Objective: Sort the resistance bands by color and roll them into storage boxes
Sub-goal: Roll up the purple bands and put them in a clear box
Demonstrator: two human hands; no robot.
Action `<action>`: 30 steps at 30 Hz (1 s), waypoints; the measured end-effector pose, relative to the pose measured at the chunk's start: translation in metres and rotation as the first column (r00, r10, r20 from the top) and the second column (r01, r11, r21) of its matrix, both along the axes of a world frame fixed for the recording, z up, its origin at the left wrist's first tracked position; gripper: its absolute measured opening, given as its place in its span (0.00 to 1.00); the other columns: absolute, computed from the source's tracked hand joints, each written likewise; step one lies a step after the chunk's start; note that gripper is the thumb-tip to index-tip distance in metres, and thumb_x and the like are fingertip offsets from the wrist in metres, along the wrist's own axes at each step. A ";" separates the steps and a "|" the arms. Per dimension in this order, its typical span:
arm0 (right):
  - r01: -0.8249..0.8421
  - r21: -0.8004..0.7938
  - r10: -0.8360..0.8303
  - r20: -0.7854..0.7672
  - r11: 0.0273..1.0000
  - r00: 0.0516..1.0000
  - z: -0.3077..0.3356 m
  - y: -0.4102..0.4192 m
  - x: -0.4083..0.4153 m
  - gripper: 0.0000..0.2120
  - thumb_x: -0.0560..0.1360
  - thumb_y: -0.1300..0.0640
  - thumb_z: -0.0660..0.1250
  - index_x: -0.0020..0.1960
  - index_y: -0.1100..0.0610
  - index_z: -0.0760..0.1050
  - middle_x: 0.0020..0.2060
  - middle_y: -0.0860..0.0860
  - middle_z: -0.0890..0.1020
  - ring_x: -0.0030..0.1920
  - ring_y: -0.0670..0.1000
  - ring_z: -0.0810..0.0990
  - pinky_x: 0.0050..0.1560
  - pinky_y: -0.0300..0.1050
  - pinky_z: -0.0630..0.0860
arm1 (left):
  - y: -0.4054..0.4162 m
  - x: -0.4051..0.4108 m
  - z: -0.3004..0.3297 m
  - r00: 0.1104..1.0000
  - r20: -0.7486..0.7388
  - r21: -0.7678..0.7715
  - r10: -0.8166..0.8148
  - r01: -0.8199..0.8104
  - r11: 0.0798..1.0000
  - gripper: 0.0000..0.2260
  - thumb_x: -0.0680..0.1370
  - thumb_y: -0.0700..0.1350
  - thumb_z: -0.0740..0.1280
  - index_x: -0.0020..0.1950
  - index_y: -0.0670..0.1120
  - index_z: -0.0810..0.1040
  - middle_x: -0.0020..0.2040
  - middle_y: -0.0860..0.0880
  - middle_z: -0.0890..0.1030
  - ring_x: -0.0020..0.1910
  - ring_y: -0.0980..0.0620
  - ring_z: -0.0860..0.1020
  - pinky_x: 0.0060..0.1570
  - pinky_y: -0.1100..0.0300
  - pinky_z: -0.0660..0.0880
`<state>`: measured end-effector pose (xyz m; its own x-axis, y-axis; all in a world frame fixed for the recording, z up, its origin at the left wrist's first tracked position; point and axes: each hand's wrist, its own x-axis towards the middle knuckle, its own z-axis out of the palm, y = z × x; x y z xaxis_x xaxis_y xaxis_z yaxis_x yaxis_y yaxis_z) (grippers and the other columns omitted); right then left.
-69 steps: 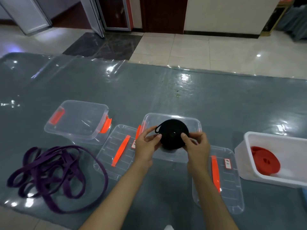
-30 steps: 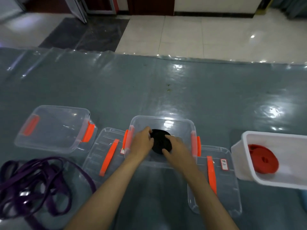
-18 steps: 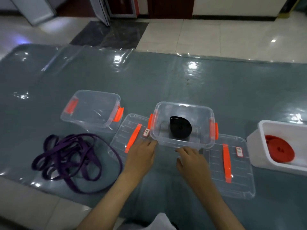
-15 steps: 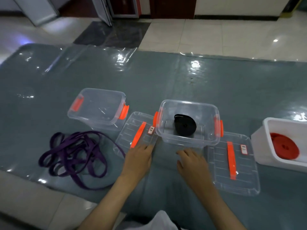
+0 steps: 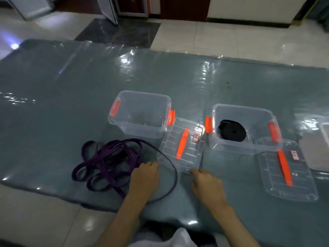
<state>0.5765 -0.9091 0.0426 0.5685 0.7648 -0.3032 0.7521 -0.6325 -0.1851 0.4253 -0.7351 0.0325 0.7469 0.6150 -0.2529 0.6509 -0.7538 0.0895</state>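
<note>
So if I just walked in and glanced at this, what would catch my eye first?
Probably the tangled purple band lying loose on the grey-green mat, left of centre, with the person's left hand reaching over it. Next, the black rolled band sitting inside the clear box to the right, and the empty clear box beside it. The bright orange latches and lid handles stand out too.

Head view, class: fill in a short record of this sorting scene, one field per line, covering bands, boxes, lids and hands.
Purple band: loose tangle on the mat, unrolled
Black band: rolled, inside the right clear box
Left clear box: holds no band
Lids: one between the boxes, one right of them, both off
Left hand: over the purple band; grip unclear
Right hand: at the middle lid's near edge
</note>
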 end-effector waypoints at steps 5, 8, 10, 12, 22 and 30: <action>0.091 -0.039 -0.093 -0.057 0.995 0.994 -0.020 0.046 -0.054 0.15 0.82 0.49 0.61 0.68 0.47 0.73 0.64 0.48 0.80 0.63 0.55 0.81 0.57 0.50 0.78 | 0.054 -0.049 -0.014 1.000 0.012 -0.070 0.004 -0.003 0.998 0.11 0.85 0.51 0.60 0.65 0.51 0.74 0.59 0.51 0.79 0.59 0.47 0.78 0.55 0.51 0.75; 0.146 -0.068 -0.152 -0.088 0.987 0.984 -0.030 0.062 -0.076 0.17 0.82 0.50 0.63 0.70 0.48 0.74 0.62 0.51 0.82 0.61 0.57 0.82 0.56 0.51 0.78 | 0.077 -0.077 -0.029 0.998 -0.055 -0.131 -0.008 0.001 0.991 0.15 0.81 0.53 0.67 0.66 0.51 0.72 0.61 0.50 0.79 0.62 0.46 0.77 0.58 0.49 0.74; 0.180 -0.105 -0.193 -0.137 0.978 0.972 -0.033 0.071 -0.087 0.18 0.82 0.52 0.64 0.71 0.49 0.74 0.62 0.53 0.83 0.61 0.58 0.82 0.58 0.51 0.78 | 0.089 -0.093 -0.042 0.986 -0.161 -0.220 -0.050 0.013 0.975 0.21 0.79 0.49 0.70 0.69 0.50 0.68 0.64 0.49 0.79 0.64 0.44 0.77 0.60 0.48 0.73; 0.200 -0.131 -0.221 -0.166 0.971 0.961 -0.035 0.079 -0.095 0.19 0.81 0.52 0.65 0.71 0.48 0.76 0.61 0.55 0.85 0.62 0.59 0.83 0.58 0.50 0.79 | 0.099 -0.106 -0.051 0.970 -0.212 -0.273 -0.117 0.056 0.960 0.20 0.80 0.46 0.69 0.71 0.49 0.69 0.63 0.49 0.81 0.63 0.45 0.79 0.59 0.49 0.72; 0.370 0.187 -0.205 -0.573 0.910 0.793 -0.010 0.130 -0.102 0.14 0.84 0.62 0.66 0.68 0.53 0.78 0.57 0.56 0.87 0.56 0.56 0.86 0.54 0.42 0.80 | 0.154 -0.106 0.008 0.861 0.509 -0.454 -0.016 0.284 0.844 0.10 0.77 0.45 0.78 0.58 0.50 0.86 0.52 0.59 0.84 0.52 0.61 0.82 0.54 0.61 0.79; 0.846 0.298 0.149 -0.955 0.443 0.258 0.082 0.196 -0.108 0.12 0.83 0.53 0.67 0.64 0.56 0.82 0.55 0.54 0.88 0.53 0.54 0.88 0.50 0.44 0.84 | 0.174 -0.087 0.099 0.640 0.766 -0.485 0.052 0.523 0.701 0.10 0.75 0.40 0.80 0.53 0.48 0.86 0.51 0.58 0.83 0.54 0.54 0.83 0.60 0.55 0.79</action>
<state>0.4687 -0.7134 0.1250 0.6519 0.6915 -0.3113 -0.4270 -0.0045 -0.9042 0.3385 -0.5609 0.1319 0.9424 0.2896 0.1676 -0.0279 -0.4311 0.9019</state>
